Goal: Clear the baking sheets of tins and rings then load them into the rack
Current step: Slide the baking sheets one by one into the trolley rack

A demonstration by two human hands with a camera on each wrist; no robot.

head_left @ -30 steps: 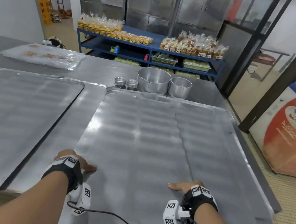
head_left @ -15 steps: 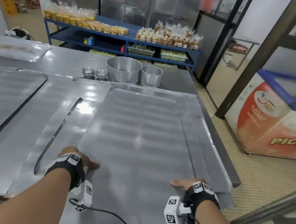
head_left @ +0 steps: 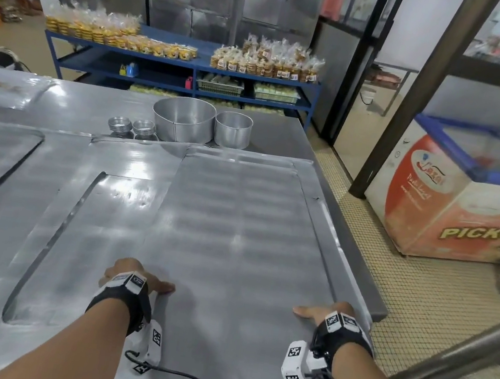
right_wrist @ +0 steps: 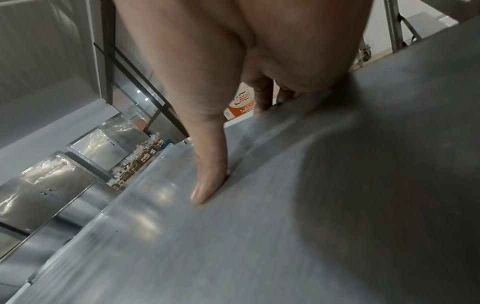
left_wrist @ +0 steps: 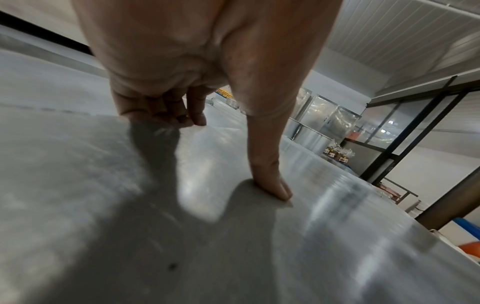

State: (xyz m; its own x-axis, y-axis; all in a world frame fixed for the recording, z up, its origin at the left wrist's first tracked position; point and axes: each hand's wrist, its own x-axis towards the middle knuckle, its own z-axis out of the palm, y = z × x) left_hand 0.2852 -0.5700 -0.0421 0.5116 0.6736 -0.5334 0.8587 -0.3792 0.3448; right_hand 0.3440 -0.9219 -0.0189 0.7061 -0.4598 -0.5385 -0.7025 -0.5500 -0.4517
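Both hands, left hand (head_left: pixel 132 275) and right hand (head_left: pixel 326 312), grip the top baking sheet (head_left: pixel 235 236), now swung rightward off the stack toward the rack (head_left: pixel 457 356).

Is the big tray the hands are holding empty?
Yes, empty: the baking sheet shows bare metal; the round tins stand behind it.

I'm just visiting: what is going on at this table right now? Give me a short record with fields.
Held: top baking sheet, gripped at its near corners
Left hand: thumb on top, fingers curled over the edge
Right hand: thumb on top, fingers curled over the edge
Sheet surface: bare, no tins on it
Underneath: another sheet, showing at left
Tins: large round tin, smaller tin, small stacked tins on the table beyond
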